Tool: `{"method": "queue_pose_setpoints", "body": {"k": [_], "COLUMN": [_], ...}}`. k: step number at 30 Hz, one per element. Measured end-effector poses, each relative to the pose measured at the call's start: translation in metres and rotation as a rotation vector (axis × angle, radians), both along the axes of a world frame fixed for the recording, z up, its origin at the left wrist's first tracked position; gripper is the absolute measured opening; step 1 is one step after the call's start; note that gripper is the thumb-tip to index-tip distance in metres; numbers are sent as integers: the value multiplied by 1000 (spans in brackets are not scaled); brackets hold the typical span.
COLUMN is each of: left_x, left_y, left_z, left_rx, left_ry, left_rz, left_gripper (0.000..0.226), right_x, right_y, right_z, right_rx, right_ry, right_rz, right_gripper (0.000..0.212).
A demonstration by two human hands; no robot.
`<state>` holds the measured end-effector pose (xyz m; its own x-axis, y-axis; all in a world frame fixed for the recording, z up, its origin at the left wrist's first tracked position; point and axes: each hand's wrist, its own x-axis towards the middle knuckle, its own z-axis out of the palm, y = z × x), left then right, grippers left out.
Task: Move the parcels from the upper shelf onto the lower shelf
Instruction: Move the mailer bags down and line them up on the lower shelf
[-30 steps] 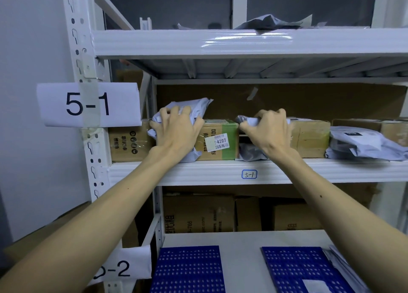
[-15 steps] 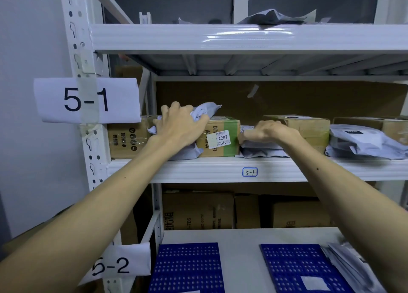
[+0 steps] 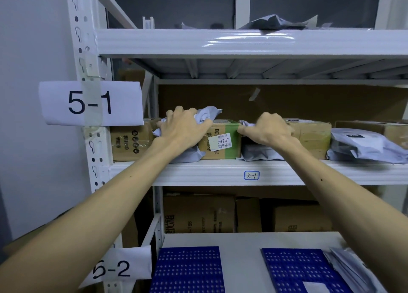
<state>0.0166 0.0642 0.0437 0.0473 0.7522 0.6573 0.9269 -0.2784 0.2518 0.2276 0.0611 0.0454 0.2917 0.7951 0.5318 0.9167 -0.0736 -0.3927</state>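
Note:
On the shelf marked 5-1 (image 3: 198, 173), my left hand (image 3: 183, 129) grips a crumpled grey-white poly mailer (image 3: 207, 116) that stands between a brown carton (image 3: 130, 142) and a green-and-brown box with a 4207 sticker (image 3: 223, 142). My right hand (image 3: 271, 131) grips the top of a second grey mailer (image 3: 258, 152) wedged between that green box and a taped brown box (image 3: 313, 138). Both mailers still rest on the shelf. The lower shelf, marked 5-2 (image 3: 240, 242), lies below.
More parcels lie at the right of the 5-1 shelf: a grey mailer (image 3: 362, 144) in front of a brown box (image 3: 375, 127). Two blue perforated mats (image 3: 189, 268) and a grey mailer (image 3: 353, 268) lie on the lower shelf, with cartons (image 3: 198, 213) behind. Another mailer (image 3: 276, 22) lies on the top shelf.
My right hand dropped low onto the second mailer, then rose again, gripping its top. My left hand stays on the first mailer, which has shifted slightly.

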Motion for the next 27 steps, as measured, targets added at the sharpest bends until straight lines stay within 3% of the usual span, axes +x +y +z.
{"method": "queue_pose_setpoints", "body": {"k": [13, 19, 24, 27], "left_x": [8, 11, 17, 22], "left_y": [-4, -9, -31, -45], "left_z": [-2, -10, -30, -44], "left_rx": [40, 214, 398, 465], "left_ry": [0, -8, -42, -54], "left_rz": [22, 12, 11, 19], "left_gripper": [51, 41, 57, 56], "right_x": [1, 0, -2, -6], "right_y": [-11, -14, -31, -44], "right_z": [-5, -29, -47, -56], "right_rx": [550, 653, 820, 908], "right_ry": [-24, -36, -34, -30], "right_rz": [74, 120, 148, 205], "right_gripper": [44, 40, 41, 44]}}
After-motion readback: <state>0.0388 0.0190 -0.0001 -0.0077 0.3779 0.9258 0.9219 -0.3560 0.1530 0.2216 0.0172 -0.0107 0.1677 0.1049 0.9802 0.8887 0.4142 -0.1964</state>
